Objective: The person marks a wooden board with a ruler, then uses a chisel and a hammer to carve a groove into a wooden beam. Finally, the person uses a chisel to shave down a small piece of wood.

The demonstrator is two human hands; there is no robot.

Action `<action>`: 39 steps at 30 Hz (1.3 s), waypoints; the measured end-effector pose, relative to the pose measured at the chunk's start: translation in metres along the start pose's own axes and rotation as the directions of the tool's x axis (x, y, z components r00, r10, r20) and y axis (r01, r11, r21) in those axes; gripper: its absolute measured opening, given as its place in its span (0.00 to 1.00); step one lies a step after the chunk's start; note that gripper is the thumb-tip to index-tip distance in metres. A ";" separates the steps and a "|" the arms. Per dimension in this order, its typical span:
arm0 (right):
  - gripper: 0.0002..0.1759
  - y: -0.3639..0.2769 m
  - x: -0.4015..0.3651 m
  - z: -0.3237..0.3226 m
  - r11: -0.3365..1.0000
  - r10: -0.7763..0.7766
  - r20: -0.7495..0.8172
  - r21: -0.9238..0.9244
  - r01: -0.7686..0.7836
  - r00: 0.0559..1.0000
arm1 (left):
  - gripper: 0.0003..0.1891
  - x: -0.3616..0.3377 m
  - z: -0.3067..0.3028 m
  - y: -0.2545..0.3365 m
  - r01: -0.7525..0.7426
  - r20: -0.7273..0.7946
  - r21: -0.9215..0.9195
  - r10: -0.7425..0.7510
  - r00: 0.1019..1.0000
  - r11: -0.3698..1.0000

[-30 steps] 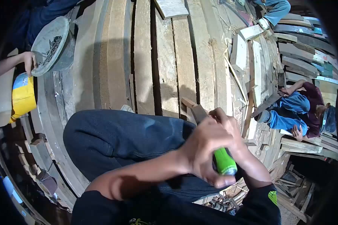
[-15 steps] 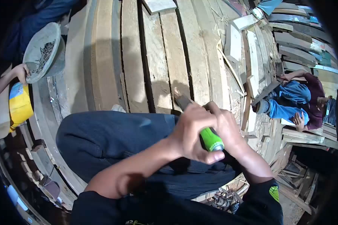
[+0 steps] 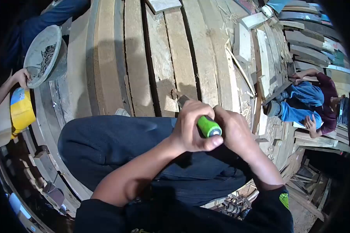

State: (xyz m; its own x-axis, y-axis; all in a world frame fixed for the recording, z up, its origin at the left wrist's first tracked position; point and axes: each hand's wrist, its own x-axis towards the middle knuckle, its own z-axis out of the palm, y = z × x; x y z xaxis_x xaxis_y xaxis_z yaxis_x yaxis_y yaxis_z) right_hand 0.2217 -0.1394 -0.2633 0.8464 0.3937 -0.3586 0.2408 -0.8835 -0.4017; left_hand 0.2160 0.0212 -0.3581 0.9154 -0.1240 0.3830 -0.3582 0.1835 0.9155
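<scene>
A chisel (image 3: 208, 126) with a green and black handle slants forward between my hands. My left hand (image 3: 190, 122) is wrapped round its handle, thumb beside the butt end. Pressed close on the other side, my right hand (image 3: 234, 130) has its fingers closed at the front of the handle. Its grip is partly hidden behind my left hand. Part of the dark metal blade shows beyond my knuckles, over a wooden plank (image 3: 167, 73). A small wood shaving (image 3: 174, 93) lies by the blade's front end.
At left, another person's hand (image 3: 22, 77) holds the rim of a bowl (image 3: 59, 48) of nails, near a yellow container (image 3: 22, 110). At right, a seated person (image 3: 307, 97) holds a saw (image 3: 277, 93). Wood offcuts (image 3: 242, 42) and shavings lie between us.
Both my hands and the chisel have moved slightly left and toward the planks. The shaving by the blade has shifted left. The saw at right has moved a little.
</scene>
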 end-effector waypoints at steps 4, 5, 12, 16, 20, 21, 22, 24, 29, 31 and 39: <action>0.15 0.004 0.001 0.002 0.999 -0.041 -0.038 -0.013 0.041 0.998 | 0.32 -0.005 0.003 0.031 -0.014 0.094 0.035 0.011 0.996 0.999; 0.17 0.007 -0.001 0.002 0.999 -0.032 -0.016 0.011 0.032 0.999 | 0.32 -0.008 0.001 0.034 -0.029 0.134 0.029 0.025 0.991 0.999; 0.15 0.007 -0.001 0.003 1.000 0.010 -0.010 0.002 -0.010 1.000 | 0.34 -0.008 0.009 0.011 -0.018 0.028 0.094 0.016 0.999 0.995; 0.13 0.005 -0.002 0.000 0.999 0.006 -0.022 0.052 -0.005 1.000 | 0.33 -0.008 0.004 0.032 -0.065 0.090 0.031 0.062 0.994 0.997; 0.17 0.002 -0.006 -0.009 0.999 -0.037 -0.024 0.014 0.037 0.999 | 0.35 -0.002 0.005 0.040 -0.056 0.009 -0.123 0.058 0.998 0.991; 0.19 0.003 -0.007 -0.008 0.999 -0.026 0.007 -0.023 0.027 1.000 | 0.35 -0.003 0.006 0.047 -0.076 0.033 -0.153 0.082 0.996 0.985; 0.20 -0.001 -0.006 -0.010 0.999 -0.021 0.026 -0.045 0.022 0.999 | 0.36 -0.002 0.007 0.053 -0.065 0.079 -0.154 0.078 0.994 0.986; 0.19 -0.002 -0.006 -0.009 0.990 -0.083 0.005 -0.112 0.083 0.997 | 0.36 -0.005 0.007 0.052 -0.055 0.103 -0.135 0.069 0.992 0.989; 0.17 -0.011 -0.015 0.003 0.988 -0.099 -0.007 -0.121 0.097 0.995 | 0.39 -0.002 0.011 0.078 -0.054 0.101 -0.189 0.074 0.992 0.980; 0.16 -0.014 -0.017 0.000 0.998 -0.023 -0.017 -0.062 0.022 1.000 | 0.39 -0.003 0.008 0.068 -0.082 0.135 -0.191 0.108 0.985 0.978; 0.16 -0.012 -0.019 0.002 0.996 -0.037 -0.018 -0.085 0.035 0.999 | 0.39 -0.002 0.011 0.084 -0.074 0.107 -0.217 0.099 0.989 0.973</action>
State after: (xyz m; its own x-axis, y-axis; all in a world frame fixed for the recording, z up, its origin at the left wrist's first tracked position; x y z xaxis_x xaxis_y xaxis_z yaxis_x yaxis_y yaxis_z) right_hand 0.2022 -0.1357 -0.2534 0.8453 0.4215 -0.3284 0.3102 -0.8875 -0.3409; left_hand 0.1823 0.0260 -0.2801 0.8502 -0.2090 0.4831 -0.3765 0.3999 0.8357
